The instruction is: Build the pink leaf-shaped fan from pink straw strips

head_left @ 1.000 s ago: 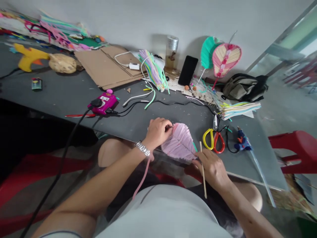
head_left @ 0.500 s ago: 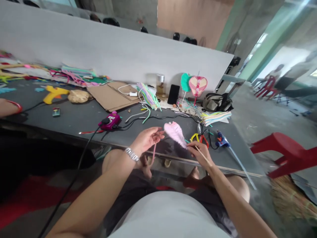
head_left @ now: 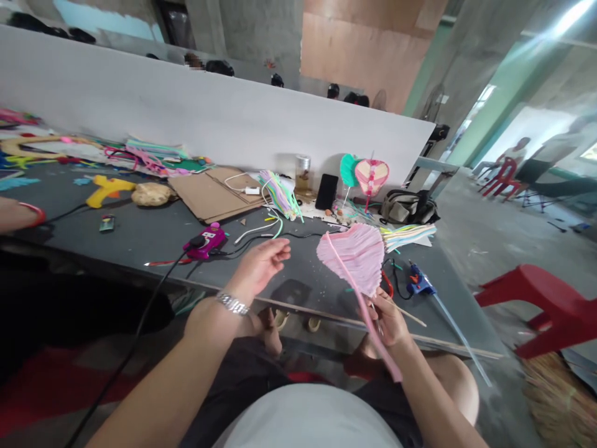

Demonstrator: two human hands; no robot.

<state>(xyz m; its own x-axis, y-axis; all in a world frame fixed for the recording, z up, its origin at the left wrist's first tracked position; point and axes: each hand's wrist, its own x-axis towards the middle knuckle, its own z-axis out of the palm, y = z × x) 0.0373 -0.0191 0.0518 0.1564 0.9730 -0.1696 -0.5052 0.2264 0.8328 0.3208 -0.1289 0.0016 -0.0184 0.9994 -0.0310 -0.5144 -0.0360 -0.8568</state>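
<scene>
My right hand (head_left: 387,317) is closed on a pink heart-shaped fan (head_left: 352,255), its fingers at the lower edge. The fan's ribbed face looks fuzzy. A loose pink pipe cleaner (head_left: 368,311) runs from its upper left down across my right hand to the wrist. A thin wooden stick (head_left: 408,312) juts out to the right of my fingers. Something thin and metallic shows beside the palm; its kind is unclear. My left hand (head_left: 265,264) hovers over the table's front edge, fingers curled together, with nothing visible in them. Behind the fan, a red tool handle (head_left: 388,283) partly shows.
A blue glue gun (head_left: 421,280) with a long glue stick lies right; a magenta device (head_left: 205,241) with black cords sits left. Further back are pipe cleaner bundles (head_left: 280,194), cardboard (head_left: 209,193), a phone (head_left: 327,191), a jar (head_left: 303,174) and a yellow glue gun (head_left: 108,190).
The fan has turned from nearly edge-on to face-on and shifted right. My left hand has drawn away leftward, and the pink pipe cleaner now hangs over my right hand.
</scene>
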